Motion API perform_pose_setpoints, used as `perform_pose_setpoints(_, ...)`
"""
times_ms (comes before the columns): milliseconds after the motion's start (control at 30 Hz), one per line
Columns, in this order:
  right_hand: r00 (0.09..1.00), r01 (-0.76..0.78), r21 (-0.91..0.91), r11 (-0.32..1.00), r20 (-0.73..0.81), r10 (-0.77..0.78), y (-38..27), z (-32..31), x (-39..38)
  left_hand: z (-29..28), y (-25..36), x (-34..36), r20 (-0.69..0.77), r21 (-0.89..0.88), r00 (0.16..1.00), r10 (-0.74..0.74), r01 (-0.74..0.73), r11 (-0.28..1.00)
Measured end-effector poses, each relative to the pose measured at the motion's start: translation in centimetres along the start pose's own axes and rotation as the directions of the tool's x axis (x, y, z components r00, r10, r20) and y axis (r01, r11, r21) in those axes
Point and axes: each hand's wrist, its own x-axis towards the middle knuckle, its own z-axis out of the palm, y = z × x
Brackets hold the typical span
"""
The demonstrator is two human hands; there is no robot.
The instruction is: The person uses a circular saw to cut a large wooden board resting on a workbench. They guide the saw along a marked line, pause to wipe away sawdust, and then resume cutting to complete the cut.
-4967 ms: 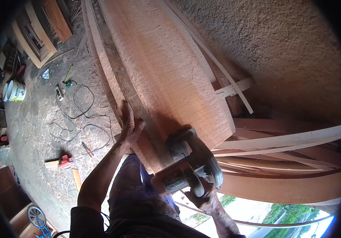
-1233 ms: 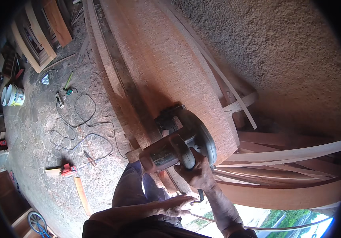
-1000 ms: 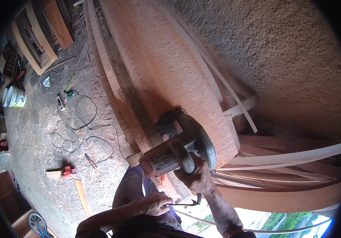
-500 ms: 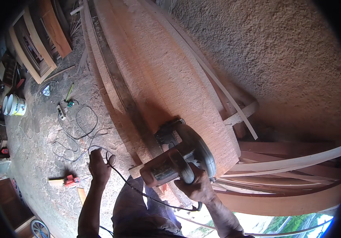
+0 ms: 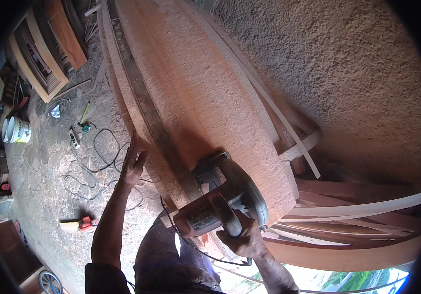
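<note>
A circular saw [image 5: 230, 196] rests on a wide wooden plank [image 5: 205, 93] coated in sawdust, near the plank's close end. My right hand [image 5: 245, 236] is closed around its rear handle. The power cord [image 5: 220, 257] runs from that handle under the saw's body. Along the left side of the plank lies a narrow dark strip [image 5: 147, 105], and the saw's base sits by its near end. My left hand [image 5: 133, 165] is open, fingers stretched forward, at the left edge of the wood; I cannot tell whether it presses on it.
Black cable [image 5: 106, 167] lies looped on the dusty floor, beside a power strip [image 5: 74, 139]. A red tool [image 5: 87, 223] is at lower left. White buckets [image 5: 20, 130] and wooden frames [image 5: 39, 59] stand farther left. Cut boards [image 5: 357, 210] pile up at right, below a rough wall [image 5: 328, 63].
My left hand has let go of the power cord and moved forward to the wood's left edge, its fingers opening out. The saw and my right hand have barely moved.
</note>
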Motion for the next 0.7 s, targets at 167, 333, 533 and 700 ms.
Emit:
perform_pose_setpoints(167, 1.0, -0.021, 0.031, 0.999, 0.008, 0.021, -0.7, -0.1, 0.7, -1.7, 0.4, 2.5, 0.105, 0.09, 0.994, 0.036, -0.046, 0.995)
perform_pose_setpoints(333, 1.0, -0.006, 0.006, 1.0, 0.009, 0.006, -0.7, -0.1, 1.1, -1.8, -0.7, 2.5, 0.152, 0.108, 0.986, 0.061, -0.078, 0.991)
perform_pose_setpoints(533, 0.999, -0.047, 0.006, 0.999, 0.015, 0.047, -0.9, -0.1, 2.0, -3.3, 0.1, 3.4, 0.259, 0.231, 0.964, 0.068, -0.13, 0.964)
perform_pose_setpoints(700, 1.0, -0.03, 0.036, 0.999, 0.005, 0.03, -0.6, 0.3, 2.8, -4.3, 3.0, 5.2, 0.331, 0.421, 0.927, 0.176, -0.312, 0.851)
